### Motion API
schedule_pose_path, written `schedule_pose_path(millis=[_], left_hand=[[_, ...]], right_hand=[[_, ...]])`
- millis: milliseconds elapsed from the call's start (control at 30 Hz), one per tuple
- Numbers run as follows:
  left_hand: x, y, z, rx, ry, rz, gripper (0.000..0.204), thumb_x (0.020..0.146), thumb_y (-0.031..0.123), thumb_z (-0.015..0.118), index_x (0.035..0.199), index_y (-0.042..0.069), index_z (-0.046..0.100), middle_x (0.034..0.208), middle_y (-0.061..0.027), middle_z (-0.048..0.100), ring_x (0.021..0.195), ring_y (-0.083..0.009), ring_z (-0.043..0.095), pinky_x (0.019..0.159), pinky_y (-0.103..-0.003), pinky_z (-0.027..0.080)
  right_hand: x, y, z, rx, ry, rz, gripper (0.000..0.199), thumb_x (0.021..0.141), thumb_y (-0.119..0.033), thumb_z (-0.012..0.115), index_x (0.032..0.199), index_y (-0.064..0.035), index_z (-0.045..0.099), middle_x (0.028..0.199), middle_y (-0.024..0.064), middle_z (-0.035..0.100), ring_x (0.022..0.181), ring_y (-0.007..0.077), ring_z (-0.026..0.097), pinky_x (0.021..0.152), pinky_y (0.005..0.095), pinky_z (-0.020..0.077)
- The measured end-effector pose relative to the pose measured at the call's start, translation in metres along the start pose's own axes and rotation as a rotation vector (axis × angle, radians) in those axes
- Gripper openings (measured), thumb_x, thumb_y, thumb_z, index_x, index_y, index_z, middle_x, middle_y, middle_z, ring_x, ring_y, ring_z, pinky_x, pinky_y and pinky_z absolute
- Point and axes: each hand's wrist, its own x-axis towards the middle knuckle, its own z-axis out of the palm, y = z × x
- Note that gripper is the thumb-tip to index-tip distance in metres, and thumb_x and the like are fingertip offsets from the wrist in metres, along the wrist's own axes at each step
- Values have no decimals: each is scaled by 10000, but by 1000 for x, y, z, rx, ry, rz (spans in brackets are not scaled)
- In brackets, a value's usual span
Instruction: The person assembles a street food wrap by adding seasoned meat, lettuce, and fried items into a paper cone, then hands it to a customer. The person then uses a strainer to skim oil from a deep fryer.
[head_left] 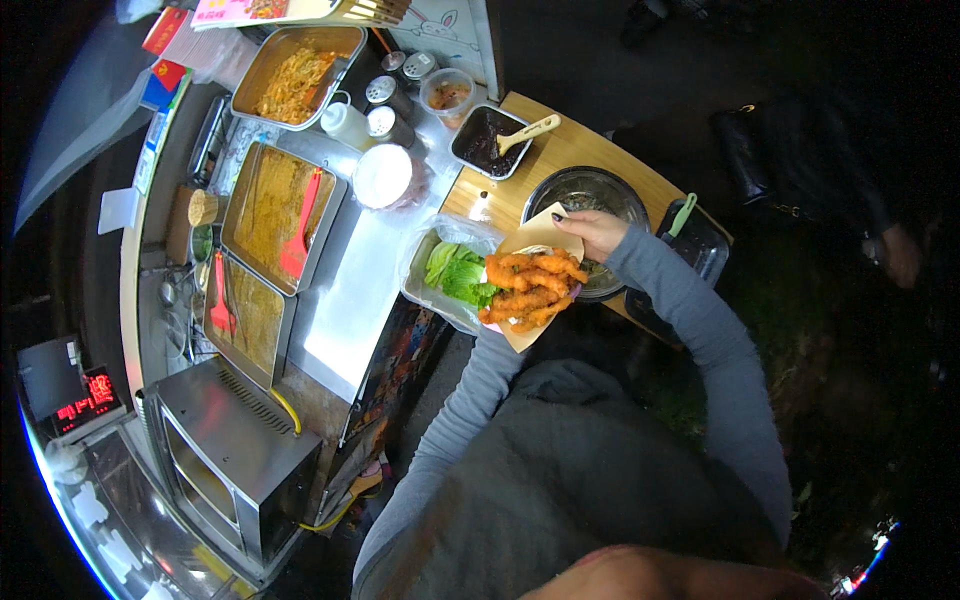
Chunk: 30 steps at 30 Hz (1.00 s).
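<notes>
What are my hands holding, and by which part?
Brown paper with fried food; the right hand pinches its upper edge. The left hand's hold is largely hidden.

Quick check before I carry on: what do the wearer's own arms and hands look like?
Both arms wear long, grey-blue fabric sleeves: the left sleeve and the right sleeve, which reaches the wrist. The ungloved right hand shows a dark-coloured nail. The left hand is too hidden to describe. No cables or markings show on either sleeve.
</notes>
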Motion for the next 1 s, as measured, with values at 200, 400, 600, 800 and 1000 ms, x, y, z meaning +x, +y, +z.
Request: schedule_pose_path(millis=[200, 400, 600, 800, 1000], left_hand=[[-18, 1, 34, 237, -75, 66, 546, 984, 426, 315, 1393, 67, 357, 1418, -187, 389, 1284, -403, 401, 1038, -644, 325], [-37, 9, 58, 922, -180, 321, 527, 988, 368, 274, 1395, 39, 340, 1411, -200, 402, 1273, -376, 425, 1070, -534, 343], [-64, 34, 76, 620, 17, 334, 566, 993, 429, 239, 1406, 55, 335, 1455, -166, 362, 1333, -340, 351, 1118, -513, 255], [-91, 92, 105, 363, 153, 268, 741, 960, 574, 237, 1464, 31, 231, 1516, -165, 258, 1387, -345, 253, 1147, -498, 180], [-79, 197, 139, 542, 130, 224, 746, 954, 580, 257, 1464, 36, 230, 1511, -169, 269, 1388, -343, 258, 1146, -502, 176]], right_hand=[[-12, 10, 1, -303, 45, -57, 367, 987, -274, 490, 1147, 45, 578, 1010, 73, 649, 843, 93, 608, 755, 239, 504], [-21, 7, 17, -100, -8, -122, 375, 1006, -245, 450, 1185, 71, 543, 1090, 108, 629, 955, 118, 611, 831, 254, 505], [-7, 16, 51, 70, 81, -110, 316, 1004, -191, 450, 1179, 63, 520, 1108, 123, 607, 1006, 177, 617, 879, 298, 523], [36, 34, 100, 311, 52, -116, 302, 1001, -189, 461, 1160, 60, 525, 1153, 138, 594, 1039, 217, 608, 932, 353, 494], [121, 19, 150, 380, 80, -194, 336, 997, -202, 468, 1214, 52, 507, 1198, 143, 585, 1091, 229, 592, 956, 372, 484]])
